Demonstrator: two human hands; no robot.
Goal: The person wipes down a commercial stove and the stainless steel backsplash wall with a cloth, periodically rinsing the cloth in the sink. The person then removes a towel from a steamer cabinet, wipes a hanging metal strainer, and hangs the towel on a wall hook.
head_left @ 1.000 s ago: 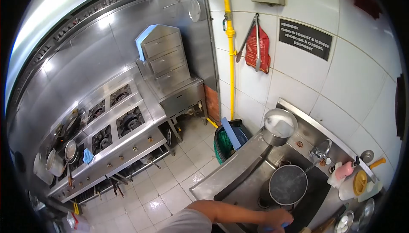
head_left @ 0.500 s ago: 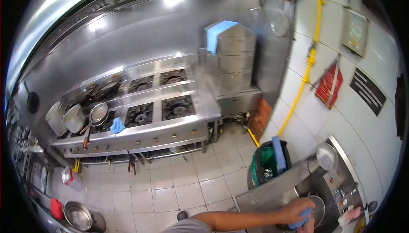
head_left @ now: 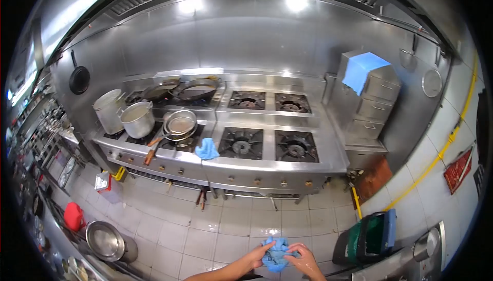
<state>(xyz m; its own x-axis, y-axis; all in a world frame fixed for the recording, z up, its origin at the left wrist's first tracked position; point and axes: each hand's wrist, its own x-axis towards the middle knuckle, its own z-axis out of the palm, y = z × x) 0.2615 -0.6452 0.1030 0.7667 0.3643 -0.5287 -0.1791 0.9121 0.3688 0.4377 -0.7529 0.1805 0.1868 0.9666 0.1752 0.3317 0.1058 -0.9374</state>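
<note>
A wet-looking blue cloth (head_left: 276, 261) is bunched up between my two hands at the bottom middle of the head view, above the tiled floor. My left hand (head_left: 258, 255) grips it from the left, thumb on top. On the other side, the fingers of my right hand (head_left: 305, 261) are curled onto the cloth's edge. Ahead of me is the steel stove (head_left: 246, 166), and a second blue cloth (head_left: 207, 149) lies crumpled on its front edge.
Pots (head_left: 137, 120), frying pans (head_left: 194, 91) and strainers (head_left: 181, 123) sit on the stove's left half. A green-lined bin (head_left: 354, 240) and the steel sink counter (head_left: 395, 268) stand at right. A large steel pot (head_left: 105, 242) is at lower left.
My view has swung left from the sink toward the stove. My hands and the blue cloth have left the sink and are now in front of me.
</note>
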